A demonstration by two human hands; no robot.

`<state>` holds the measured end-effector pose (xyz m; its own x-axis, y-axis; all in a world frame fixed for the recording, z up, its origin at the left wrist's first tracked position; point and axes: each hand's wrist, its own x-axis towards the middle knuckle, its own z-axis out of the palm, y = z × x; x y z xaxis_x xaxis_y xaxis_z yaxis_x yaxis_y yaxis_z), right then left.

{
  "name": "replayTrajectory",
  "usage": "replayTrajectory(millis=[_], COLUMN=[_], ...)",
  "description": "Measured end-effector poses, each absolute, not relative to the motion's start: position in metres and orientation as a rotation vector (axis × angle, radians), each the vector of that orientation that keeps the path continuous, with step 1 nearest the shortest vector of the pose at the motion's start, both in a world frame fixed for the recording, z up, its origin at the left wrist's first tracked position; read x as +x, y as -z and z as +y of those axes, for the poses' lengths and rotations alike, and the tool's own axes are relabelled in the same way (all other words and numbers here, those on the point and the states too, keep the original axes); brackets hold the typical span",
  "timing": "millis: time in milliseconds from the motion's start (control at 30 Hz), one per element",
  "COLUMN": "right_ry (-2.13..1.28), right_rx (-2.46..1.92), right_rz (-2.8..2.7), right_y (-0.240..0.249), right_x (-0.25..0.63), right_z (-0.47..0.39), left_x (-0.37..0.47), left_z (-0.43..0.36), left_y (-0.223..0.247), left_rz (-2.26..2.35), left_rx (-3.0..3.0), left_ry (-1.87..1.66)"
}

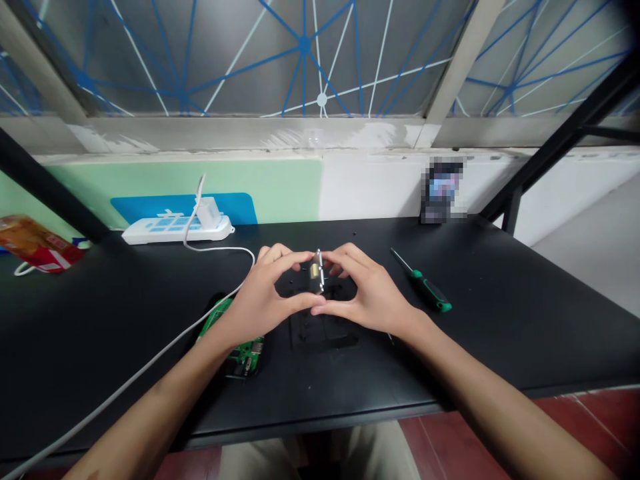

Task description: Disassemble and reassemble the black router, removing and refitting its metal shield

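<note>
Above the middle of the black table, both hands grip a small thin metal part [320, 272] with a brass-coloured cylinder on its left face. It is held on edge. My left hand [270, 287] pinches it from the left, thumb below and fingers above. My right hand [370, 287] closes on it from the right in the same way, and the thumb tips meet at its lower end. A green circuit board [245, 357] lies partly hidden under my left wrist. Dark thin pieces [325, 337] on the table below the hands are hard to make out.
A green-and-black screwdriver [430, 291] lies right of my hands. A white power strip [177, 229] with a plug stands at the back left, its white cable [150, 363] crossing the table. A red-orange package [40, 243] sits far left; a blurred upright device [441, 193] stands back right.
</note>
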<state>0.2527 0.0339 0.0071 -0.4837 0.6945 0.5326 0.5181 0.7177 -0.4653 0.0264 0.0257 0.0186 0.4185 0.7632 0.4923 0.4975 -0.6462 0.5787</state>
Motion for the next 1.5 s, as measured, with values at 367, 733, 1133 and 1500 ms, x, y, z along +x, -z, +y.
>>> replayTrajectory(millis=[367,733,1133,1500], right_ry=[-0.614,-0.602,-0.477,-0.502], right_rx=[-0.762,-0.812,-0.959,-0.942], right_rz=[-2.001,-2.058,-2.145,-2.082], right_y=[0.004,0.002,-0.006,-0.010], right_x=[0.243,0.249,0.256,0.262], right_z=[0.033,0.038,0.039,0.041], left_x=[0.028,0.023,0.020,0.012], left_z=[0.025,0.024,0.027,0.038], left_y=[-0.018,-0.023,-0.030,-0.026], left_rz=[0.944,0.897,1.005,1.058], left_rx=[2.283,2.243,2.423,2.530], left_ry=[-1.115,-1.062,-1.016,-1.016])
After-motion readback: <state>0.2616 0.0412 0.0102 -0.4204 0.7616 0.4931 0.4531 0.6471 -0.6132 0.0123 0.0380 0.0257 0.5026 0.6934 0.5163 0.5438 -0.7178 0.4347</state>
